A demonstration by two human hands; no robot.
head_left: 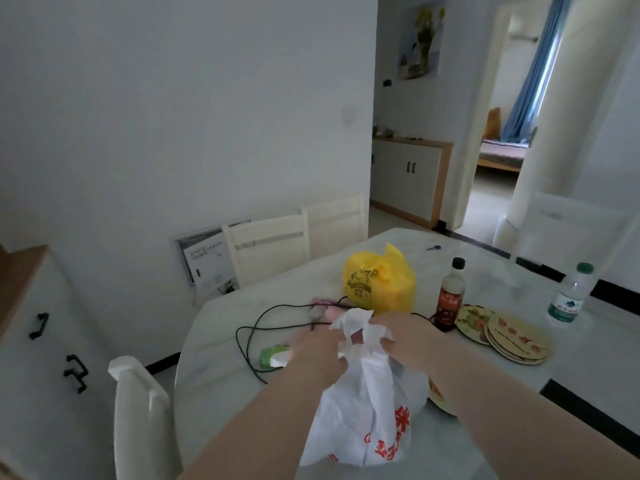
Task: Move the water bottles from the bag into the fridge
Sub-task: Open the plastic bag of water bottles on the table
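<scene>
We have both our left hand and right hand pinching the knotted top of the white bag at the table's near edge, and a hard tug could tear the thin plastic, spilling the unseen bottles

White bag with red print. Yellow bag, dark printed logo. Sauce bottle: dark contents, black cap, red label. Water bottle: clear, green cap, green-and-white label. Mats cream-yellow with red-orange fruit or flower pattern, dark rims. Table white, faint marble veining, black edge. Cable black. Packet green and white. Pink item behind the white bag. Chairs cream-white. Cabinet white, wood trim, black handles. Curtain blue. Walls white.
</scene>
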